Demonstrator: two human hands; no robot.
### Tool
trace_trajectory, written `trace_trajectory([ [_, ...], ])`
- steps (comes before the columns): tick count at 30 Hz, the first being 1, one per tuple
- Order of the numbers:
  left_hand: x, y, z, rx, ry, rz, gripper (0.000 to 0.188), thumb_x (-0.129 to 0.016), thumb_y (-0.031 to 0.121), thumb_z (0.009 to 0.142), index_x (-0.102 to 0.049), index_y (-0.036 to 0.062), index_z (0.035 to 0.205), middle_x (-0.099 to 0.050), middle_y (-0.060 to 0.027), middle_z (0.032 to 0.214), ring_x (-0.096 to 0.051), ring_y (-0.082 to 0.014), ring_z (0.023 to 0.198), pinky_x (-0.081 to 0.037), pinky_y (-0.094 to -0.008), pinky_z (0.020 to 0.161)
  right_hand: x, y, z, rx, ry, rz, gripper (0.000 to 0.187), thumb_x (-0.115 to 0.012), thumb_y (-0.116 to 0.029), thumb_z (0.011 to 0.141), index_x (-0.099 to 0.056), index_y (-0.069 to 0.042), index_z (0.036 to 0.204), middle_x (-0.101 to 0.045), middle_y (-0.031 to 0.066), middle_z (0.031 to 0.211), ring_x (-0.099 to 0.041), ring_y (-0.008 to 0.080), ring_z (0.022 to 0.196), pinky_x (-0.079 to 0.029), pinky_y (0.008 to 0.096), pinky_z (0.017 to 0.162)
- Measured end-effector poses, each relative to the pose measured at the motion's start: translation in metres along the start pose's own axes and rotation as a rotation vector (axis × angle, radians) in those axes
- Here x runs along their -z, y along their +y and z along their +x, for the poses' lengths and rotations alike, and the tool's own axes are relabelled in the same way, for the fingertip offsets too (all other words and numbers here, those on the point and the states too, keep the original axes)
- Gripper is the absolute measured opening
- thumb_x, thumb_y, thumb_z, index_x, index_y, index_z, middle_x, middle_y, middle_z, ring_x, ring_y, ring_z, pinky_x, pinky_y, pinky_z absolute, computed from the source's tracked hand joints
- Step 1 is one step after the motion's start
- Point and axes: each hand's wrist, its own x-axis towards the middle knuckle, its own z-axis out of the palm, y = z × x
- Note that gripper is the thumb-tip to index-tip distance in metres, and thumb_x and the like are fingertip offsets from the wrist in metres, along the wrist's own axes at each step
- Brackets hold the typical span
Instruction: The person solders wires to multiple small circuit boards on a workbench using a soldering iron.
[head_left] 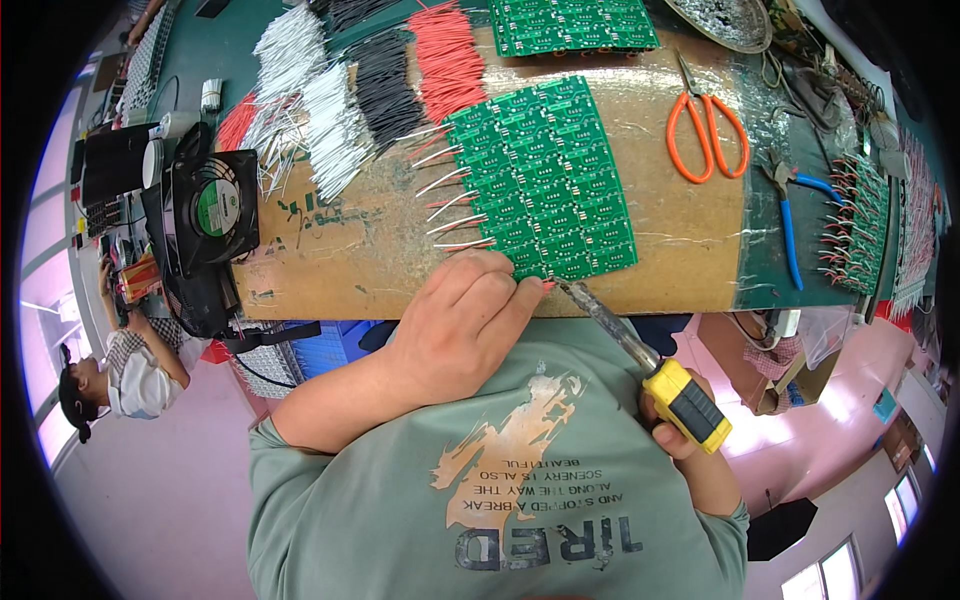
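Observation:
My left hand (455,325) is closed at the near edge of a green circuit board panel (545,180), thumb and finger pinching a red wire (548,286) of which only a short end shows. White and red wires (455,184) stick out from the panel's left side. In my right hand (676,440) is a soldering iron (690,405) with a yellow and black handle. Its metal tip points up and left, meeting the panel's near edge right beside the pinched wire. Whether the tip touches the wire is too small to tell.
Piles of white wires (335,130), black wires (388,90) and red wires (445,60) lie beyond my left hand. A black fan (205,210) stands left. Orange-handled scissors (708,135) and blue-handled pliers (787,215) lie right. More boards (572,25) sit at the back.

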Motion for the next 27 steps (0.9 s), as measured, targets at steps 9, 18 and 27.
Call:
trace_trajectory([
  [9,0.001,0.000,-0.001,0.008,-0.015,-0.006,0.038,-0.078,-0.004,0.066,-0.073,-0.0031,0.104,-0.059,-0.0077,0.087,-0.065,-0.0270,0.090,-0.054,-0.0371,0.076,0.002,0.012,-0.002,0.061,-0.055,0.200,0.040,-0.079,-0.041,0.088,-0.060,-0.006,0.084,-0.056,0.0063,0.067,-0.054,0.0238,0.055,-0.043,0.0340,0.053],
  [18,0.001,0.000,-0.001,0.008,-0.018,0.000,0.040,-0.076,-0.005,0.064,-0.073,-0.0032,0.104,-0.059,-0.0080,0.088,-0.065,-0.0274,0.091,-0.054,-0.0371,0.076,-0.004,0.000,0.002,0.054,0.034,0.142,0.043,-0.079,-0.041,0.088,-0.055,-0.007,0.076,-0.054,0.0042,0.064,-0.052,0.0225,0.053,-0.039,0.0335,0.050],
  [27,0.002,0.001,0.001,0.014,-0.036,0.010,0.040,-0.076,-0.004,0.064,-0.073,-0.0026,0.105,-0.059,-0.0078,0.088,-0.065,-0.0270,0.091,-0.053,-0.0365,0.077,-0.003,-0.005,0.006,0.044,0.048,0.046,0.048,-0.077,-0.051,0.088,-0.058,-0.007,0.079,-0.051,0.0051,0.064,-0.052,0.0232,0.053,-0.039,0.0333,0.049],
])
